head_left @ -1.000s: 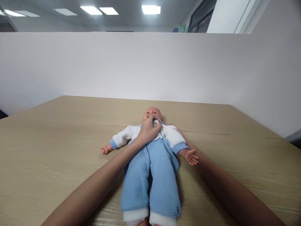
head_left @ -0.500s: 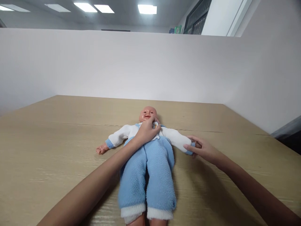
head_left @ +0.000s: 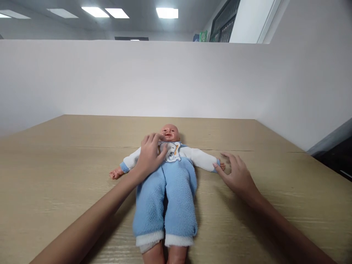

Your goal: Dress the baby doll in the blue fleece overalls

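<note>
A baby doll (head_left: 179, 198) lies on its back on the wooden table (head_left: 82, 132), its head away from me and its arms spread. It wears blue fleece overalls and a white top with blue cuffs; a cartoon patch shows on the chest. My left hand (head_left: 151, 154) is over the doll's chest and shoulder at the left, its fingers apart and slightly bent. My right hand (head_left: 239, 174) is open around the doll's small hand (head_left: 222, 166) at the right, thumb near the blue cuff. Whether the thumb touches the cuff, I cannot tell. The doll's feet are out of view.
A white partition (head_left: 165, 80) rises behind the table's far edge, and a white wall (head_left: 308, 84) stands at the right. Something dark (head_left: 335, 157) sits beyond the table's right edge.
My right hand has let go of the doll's sleeve end, and the doll's small hand now shows out of the cuff. My left hand has shifted left, uncovering the chest patch.
</note>
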`<state>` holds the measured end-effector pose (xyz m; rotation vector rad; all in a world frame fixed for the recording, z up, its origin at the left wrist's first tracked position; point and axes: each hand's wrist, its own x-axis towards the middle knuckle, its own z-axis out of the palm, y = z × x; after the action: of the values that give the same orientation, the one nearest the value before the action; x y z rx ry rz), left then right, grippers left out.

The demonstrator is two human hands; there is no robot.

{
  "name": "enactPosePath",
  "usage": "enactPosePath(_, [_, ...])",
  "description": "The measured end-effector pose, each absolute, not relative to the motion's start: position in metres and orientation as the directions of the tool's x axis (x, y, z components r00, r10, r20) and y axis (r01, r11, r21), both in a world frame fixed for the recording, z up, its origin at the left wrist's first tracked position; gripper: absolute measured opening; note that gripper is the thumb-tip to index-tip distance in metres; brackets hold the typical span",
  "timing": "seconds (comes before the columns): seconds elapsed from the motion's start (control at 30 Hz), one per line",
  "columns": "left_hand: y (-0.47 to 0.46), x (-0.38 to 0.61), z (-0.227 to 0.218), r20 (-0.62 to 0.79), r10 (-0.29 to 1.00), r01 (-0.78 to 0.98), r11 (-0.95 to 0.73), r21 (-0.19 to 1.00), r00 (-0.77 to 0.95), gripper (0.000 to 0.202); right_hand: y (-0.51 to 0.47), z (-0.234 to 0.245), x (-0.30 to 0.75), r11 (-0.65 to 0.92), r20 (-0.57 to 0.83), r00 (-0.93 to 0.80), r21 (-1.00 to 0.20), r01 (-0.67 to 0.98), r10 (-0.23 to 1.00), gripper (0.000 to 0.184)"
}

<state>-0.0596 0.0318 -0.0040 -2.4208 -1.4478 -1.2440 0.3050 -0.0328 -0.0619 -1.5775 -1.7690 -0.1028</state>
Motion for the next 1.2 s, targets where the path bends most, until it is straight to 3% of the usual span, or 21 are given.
enactPosePath(0.07, [0.019, -0.08, -0.014, 0.678, 0.707, 0.722, -0.575, 0.385, 0.202, 0.015, -0.043, -0.052, 0.29, 0.324, 0.628, 0.003, -0.406, 0.854, 0.778, 0.045])
enactPosePath(0.13, [0.007, -0.101, -0.027, 0.657, 0.737, 0.71, -0.548, 0.443, 0.158, 0.017, -0.052, -0.041, 0.268, 0.424, 0.603, -0.047, -0.502, 0.754, 0.796, 0.036])
enactPosePath(0.23, [-0.006, -0.123, -0.043, 0.535, 0.828, 0.753, -0.458, 0.474, 0.167, 0.022, -0.055, -0.03, 0.232, 0.447, 0.427, -0.162, -0.741, 0.5, 0.89, 0.033])
enactPosePath(0.3, [-0.01, -0.13, -0.048, 0.438, 0.874, 0.802, -0.409, 0.435, 0.209, 0.029, -0.047, -0.027, 0.214, 0.397, 0.324, -0.241, -0.833, 0.385, 0.915, 0.033])
enactPosePath(0.4, [-0.011, -0.131, -0.048, 0.347, 0.908, 0.818, -0.377, 0.435, 0.234, 0.039, -0.026, -0.029, 0.202, 0.359, 0.264, -0.283, -0.858, 0.368, 0.922, 0.034])
enactPosePath(0.6, [-0.01, -0.131, -0.046, 0.285, 0.932, 0.687, -0.358, 0.632, 0.223, 0.041, -0.001, -0.052, 0.206, 0.285, 0.191, -0.285, -0.897, 0.339, 0.939, 0.049])
enactPosePath(0.73, [-0.005, -0.136, -0.045, 0.314, 0.921, 0.606, -0.388, 0.694, 0.23, 0.045, 0.004, -0.066, 0.205, 0.261, 0.227, -0.149, -0.922, 0.287, 0.963, 0.058])
enactPosePath(0.83, [-0.003, -0.136, -0.044, 0.326, 0.917, 0.572, -0.398, 0.717, 0.229, 0.043, 0.004, -0.069, 0.205, 0.257, 0.259, -0.038, -0.909, 0.327, 0.965, 0.052])
enactPosePath(0.93, [-0.004, -0.134, -0.045, 0.362, 0.909, 0.603, -0.409, 0.685, 0.205, 0.036, -0.002, -0.068, 0.216, 0.331, 0.379, -0.018, -0.784, 0.526, 0.925, 0.035])
enactPosePath(1.0, [-0.004, -0.132, -0.047, 0.394, 0.901, 0.629, -0.415, 0.657, 0.183, 0.031, -0.008, -0.068, 0.232, 0.408, 0.512, -0.09, -0.555, 0.725, 0.855, 0.027])
enactPosePath(1.1, [-0.002, -0.128, -0.045, 0.448, 0.888, 0.637, -0.404, 0.657, 0.101, 0.022, -0.01, -0.073, 0.265, 0.416, 0.6, -0.197, -0.251, 0.874, 0.775, 0.038])
enactPosePath(1.2, [0.0, -0.114, -0.03, 0.528, 0.847, 0.643, -0.436, 0.629, 0.059, 0.019, -0.002, -0.081, 0.296, 0.407, 0.587, -0.232, -0.183, 0.895, 0.775, 0.061])
